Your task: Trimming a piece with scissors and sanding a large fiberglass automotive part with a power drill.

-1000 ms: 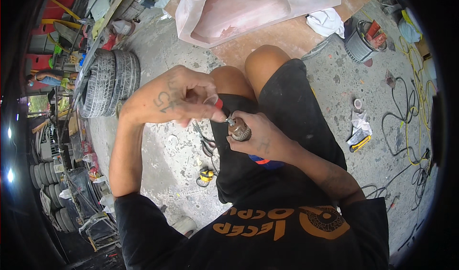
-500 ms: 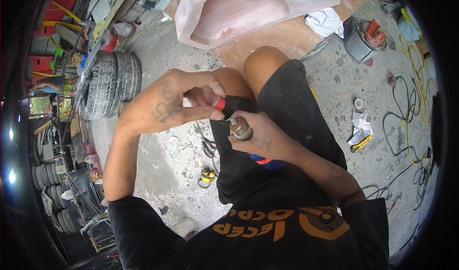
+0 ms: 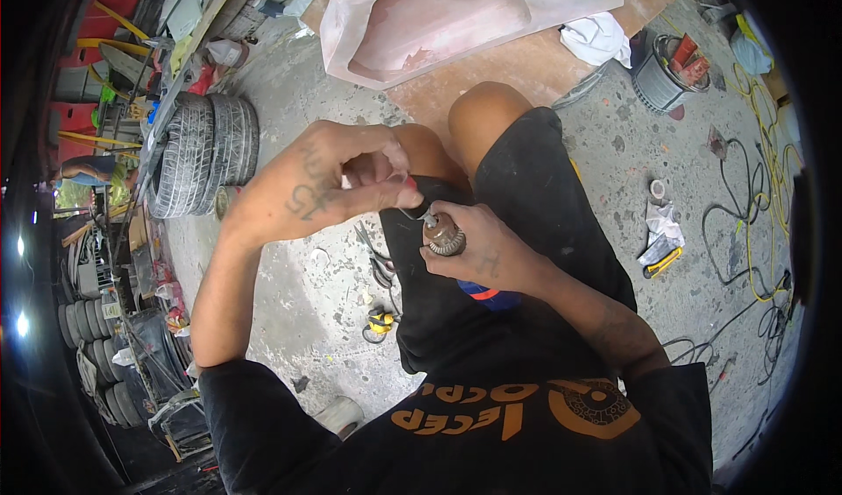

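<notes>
Drill chuck (image 3: pixel 445 236), brown and toothed around its rim, sits above your lap near the centre of the view, held in your right hand (image 3: pixel 487 245). Those fingers are curled around it, with the thumb side toward your knees. A short metal bit (image 3: pixel 430 220) sticks out of its tip, pointing up and to the left.

Your left hand (image 3: pixel 338 175) comes in from the other side, thumb and fingertips pinching a small red-and-black piece (image 3: pixel 411 184). Its dark end is right by the bit; whether the two touch, you cannot tell from this angle.

Your knees are bent, in black shorts (image 3: pixel 544 197), over a stained concrete floor (image 3: pixel 303 320). To the left of your lap lie dark-handled scissors (image 3: pixel 383 273), partly hidden, and a yellow-and-black tool (image 3: pixel 380 322). Farther left stand two dusty tyres (image 3: pixel 189 153), side by side.

Ahead, a large pale pink moulded panel (image 3: pixel 456 21) rests on a brown board (image 3: pixel 500 70), with a white cloth (image 3: pixel 599 39) beside it. Off to your right are a grey bucket (image 3: pixel 660 87), a yellow utility knife (image 3: pixel 662 264) and tangled cords (image 3: pixel 732 258)
</notes>
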`<state>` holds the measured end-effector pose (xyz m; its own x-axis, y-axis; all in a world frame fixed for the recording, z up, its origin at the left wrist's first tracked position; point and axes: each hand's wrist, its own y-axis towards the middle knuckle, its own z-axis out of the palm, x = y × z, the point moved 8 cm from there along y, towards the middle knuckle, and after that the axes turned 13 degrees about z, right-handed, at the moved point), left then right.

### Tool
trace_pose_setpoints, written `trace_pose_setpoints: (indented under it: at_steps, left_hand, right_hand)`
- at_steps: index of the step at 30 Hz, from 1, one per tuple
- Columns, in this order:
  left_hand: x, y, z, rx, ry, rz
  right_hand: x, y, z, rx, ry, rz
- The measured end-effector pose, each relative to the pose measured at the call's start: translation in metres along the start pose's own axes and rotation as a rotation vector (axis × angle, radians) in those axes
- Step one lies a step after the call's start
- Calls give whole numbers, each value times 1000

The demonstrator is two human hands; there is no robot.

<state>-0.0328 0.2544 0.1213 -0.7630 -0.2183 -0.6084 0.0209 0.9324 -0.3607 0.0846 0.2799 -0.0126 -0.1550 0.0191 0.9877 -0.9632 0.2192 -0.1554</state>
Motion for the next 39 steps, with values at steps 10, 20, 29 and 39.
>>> trace_pose_setpoints:
  at_steps: [10, 20, 29, 39]
  left_hand:
    - [-2, 2, 13, -25, -222, -45]
    - [-37, -9, -14, -200, -257, 358]
    - [-51, -9, 29, -1154, -945, 443]
    - [28, -21, 33, -968, -1035, 523]
  right_hand:
    - [0, -9, -10, 78, 12, 138]
    - [30, -16, -23, 111, 35, 58]
    - [81, -21, -22, -35, -144, -219]
    - [57, 27, -18, 179, 291, 84]
